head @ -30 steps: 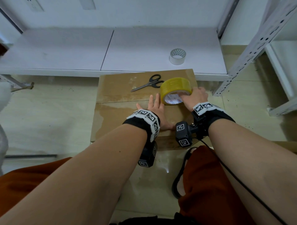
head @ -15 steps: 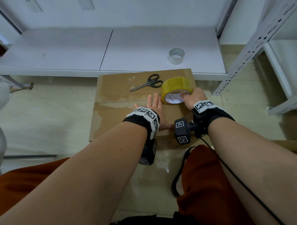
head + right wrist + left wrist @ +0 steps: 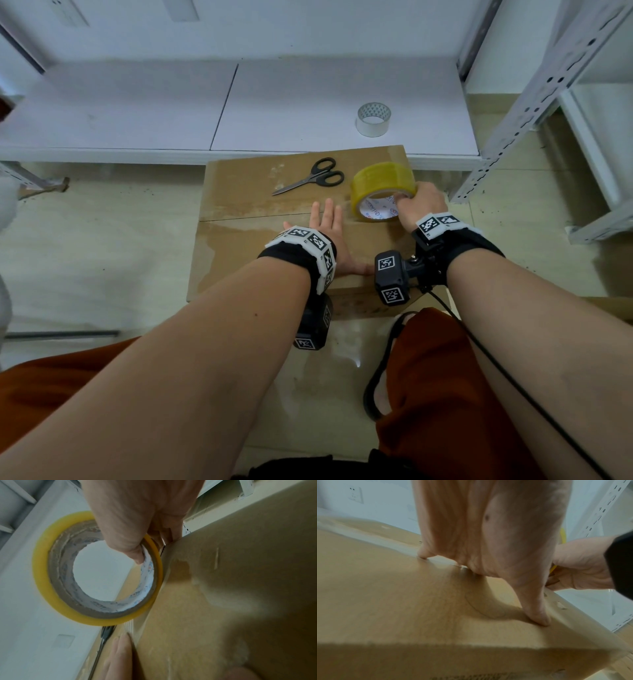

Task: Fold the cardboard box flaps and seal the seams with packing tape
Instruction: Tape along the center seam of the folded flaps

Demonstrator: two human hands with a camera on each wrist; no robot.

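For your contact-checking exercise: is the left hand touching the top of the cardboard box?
Touching. The left wrist view shows the left hand with fingertips pressed onto the cardboard box.

Cardboard box (image 3: 246, 246) — plain brown, with paler glossy streaks along the seam. Tape roll (image 3: 382, 181) seen as translucent yellow; its core (image 3: 147, 574) white inside, printed in blue and red. Scissors (image 3: 313, 178) black-handled. Second tape roll (image 3: 373, 120) clear, whitish. Wristbands (image 3: 310, 246) black — white panels carrying black-and-white square markers. Trousers (image 3: 442, 394) rust-orange.
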